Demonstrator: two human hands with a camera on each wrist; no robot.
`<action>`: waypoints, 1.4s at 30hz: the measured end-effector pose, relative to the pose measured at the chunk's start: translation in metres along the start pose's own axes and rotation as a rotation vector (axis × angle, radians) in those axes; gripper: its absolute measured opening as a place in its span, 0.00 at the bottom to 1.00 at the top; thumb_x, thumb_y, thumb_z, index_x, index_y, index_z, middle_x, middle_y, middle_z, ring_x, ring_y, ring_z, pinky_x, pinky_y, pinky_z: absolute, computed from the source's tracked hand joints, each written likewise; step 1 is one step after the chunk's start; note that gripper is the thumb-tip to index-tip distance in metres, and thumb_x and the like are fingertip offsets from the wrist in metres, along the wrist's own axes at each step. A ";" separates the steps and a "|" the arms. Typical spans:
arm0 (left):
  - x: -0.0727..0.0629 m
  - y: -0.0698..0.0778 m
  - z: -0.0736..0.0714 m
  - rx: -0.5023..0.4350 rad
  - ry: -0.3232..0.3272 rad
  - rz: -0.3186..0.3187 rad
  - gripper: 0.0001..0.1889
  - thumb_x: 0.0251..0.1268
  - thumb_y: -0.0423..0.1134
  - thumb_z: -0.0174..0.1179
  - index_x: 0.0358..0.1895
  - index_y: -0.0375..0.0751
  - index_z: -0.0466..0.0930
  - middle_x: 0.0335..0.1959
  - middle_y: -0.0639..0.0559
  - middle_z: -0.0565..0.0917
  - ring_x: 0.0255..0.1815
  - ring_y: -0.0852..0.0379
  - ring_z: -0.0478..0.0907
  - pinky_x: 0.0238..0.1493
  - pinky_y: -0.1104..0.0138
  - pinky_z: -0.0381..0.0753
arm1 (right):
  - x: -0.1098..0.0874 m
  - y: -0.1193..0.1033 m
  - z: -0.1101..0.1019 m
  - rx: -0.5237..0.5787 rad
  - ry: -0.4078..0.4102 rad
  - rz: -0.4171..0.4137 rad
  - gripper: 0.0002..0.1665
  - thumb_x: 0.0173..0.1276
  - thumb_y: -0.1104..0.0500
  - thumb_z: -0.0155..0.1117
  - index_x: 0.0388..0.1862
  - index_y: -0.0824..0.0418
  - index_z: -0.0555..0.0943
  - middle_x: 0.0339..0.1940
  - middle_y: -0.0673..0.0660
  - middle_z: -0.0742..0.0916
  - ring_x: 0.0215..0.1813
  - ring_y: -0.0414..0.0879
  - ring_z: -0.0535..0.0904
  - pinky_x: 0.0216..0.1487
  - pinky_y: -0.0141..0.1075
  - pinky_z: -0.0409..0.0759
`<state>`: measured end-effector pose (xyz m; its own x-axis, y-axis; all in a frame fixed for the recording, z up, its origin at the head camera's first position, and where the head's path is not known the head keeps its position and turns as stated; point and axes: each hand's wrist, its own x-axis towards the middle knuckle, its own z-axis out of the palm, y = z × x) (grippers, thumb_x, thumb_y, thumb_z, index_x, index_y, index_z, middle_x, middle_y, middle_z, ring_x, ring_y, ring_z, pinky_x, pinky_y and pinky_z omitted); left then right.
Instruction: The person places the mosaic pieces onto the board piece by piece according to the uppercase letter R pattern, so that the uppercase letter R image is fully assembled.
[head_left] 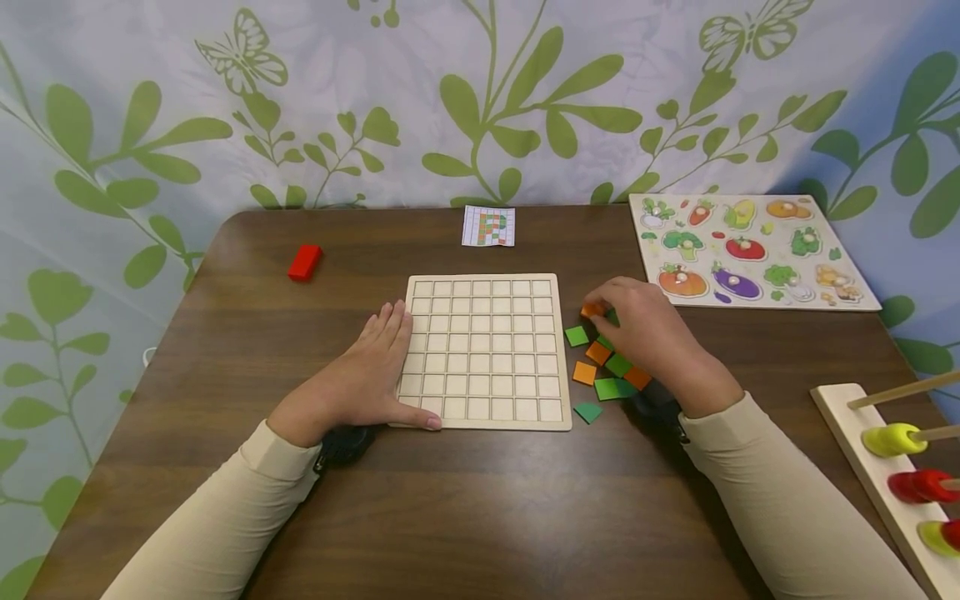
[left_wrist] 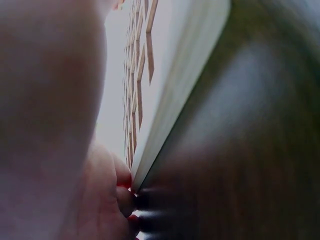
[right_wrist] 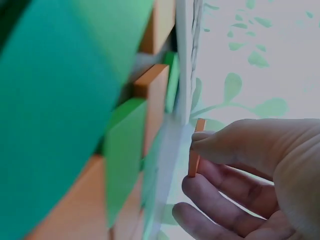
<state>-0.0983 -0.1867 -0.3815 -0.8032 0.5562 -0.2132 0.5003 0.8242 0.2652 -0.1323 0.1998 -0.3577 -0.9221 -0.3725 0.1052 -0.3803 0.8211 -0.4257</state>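
sleeves (head_left: 798, 492); right hand (head_left: 647, 329) pinching thin tile (right_wrist: 194, 163); left hand (head_left: 367, 371), fingers straight, against wooden grid (head_left: 480, 365)

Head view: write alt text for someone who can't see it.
A person's right hand pinches an orange tile by loose green and orange tiles, while the left hand rests on the left edge of a wooden grid board. Also on the table: a red block, patterned card and vegetable puzzle.

The left arm (head_left: 217, 508) and right arm (head_left: 798, 508) reached forward. The left hand (head_left: 363, 379) had straight fingers and its thumb (head_left: 420, 417) stuck out. The right hand (head_left: 648, 329) pinched with thumb and fingers.
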 end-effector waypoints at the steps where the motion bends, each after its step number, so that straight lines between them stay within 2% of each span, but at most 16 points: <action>1: 0.000 0.000 0.000 -0.001 0.001 -0.002 0.82 0.42 0.90 0.58 0.83 0.23 0.37 0.84 0.30 0.38 0.85 0.36 0.31 0.80 0.47 0.38 | 0.000 -0.002 -0.001 0.002 0.008 -0.020 0.13 0.67 0.71 0.75 0.50 0.70 0.88 0.47 0.64 0.88 0.48 0.59 0.84 0.53 0.56 0.82; 6: 0.000 0.000 0.000 -0.008 -0.001 -0.010 0.82 0.42 0.90 0.58 0.83 0.24 0.37 0.85 0.31 0.37 0.85 0.37 0.31 0.80 0.47 0.38 | 0.005 -0.014 -0.003 0.009 0.013 -0.096 0.14 0.67 0.71 0.75 0.51 0.70 0.87 0.49 0.64 0.88 0.49 0.59 0.84 0.52 0.54 0.84; 13: -0.002 0.001 0.001 -0.027 0.009 -0.005 0.82 0.43 0.89 0.60 0.83 0.24 0.37 0.85 0.30 0.38 0.85 0.36 0.31 0.80 0.47 0.38 | 0.024 -0.027 0.004 0.021 -0.021 -0.164 0.13 0.68 0.68 0.76 0.50 0.69 0.88 0.49 0.62 0.87 0.48 0.57 0.84 0.48 0.48 0.84; 24: -0.001 0.002 -0.001 -0.027 -0.005 -0.022 0.82 0.42 0.89 0.60 0.83 0.25 0.37 0.85 0.31 0.37 0.85 0.37 0.30 0.80 0.48 0.37 | 0.062 -0.050 0.027 0.085 -0.115 -0.178 0.13 0.70 0.67 0.75 0.52 0.67 0.88 0.50 0.59 0.88 0.51 0.53 0.85 0.52 0.43 0.83; 28: 0.000 0.001 -0.002 -0.020 -0.007 -0.025 0.83 0.41 0.90 0.59 0.83 0.25 0.37 0.85 0.31 0.37 0.85 0.37 0.31 0.80 0.48 0.37 | 0.072 -0.060 0.037 0.104 -0.125 -0.199 0.13 0.70 0.68 0.74 0.52 0.67 0.88 0.49 0.58 0.88 0.50 0.52 0.85 0.51 0.41 0.83; 42: 0.000 0.001 -0.001 -0.025 -0.022 -0.033 0.83 0.40 0.91 0.58 0.84 0.26 0.36 0.85 0.32 0.35 0.85 0.37 0.30 0.80 0.48 0.37 | 0.090 -0.085 0.052 0.127 -0.150 -0.267 0.09 0.72 0.67 0.73 0.50 0.63 0.90 0.47 0.56 0.89 0.50 0.50 0.84 0.53 0.39 0.81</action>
<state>-0.0982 -0.1856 -0.3805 -0.8119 0.5308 -0.2430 0.4649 0.8396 0.2808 -0.1792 0.0741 -0.3591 -0.7666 -0.6344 0.0990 -0.5864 0.6290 -0.5104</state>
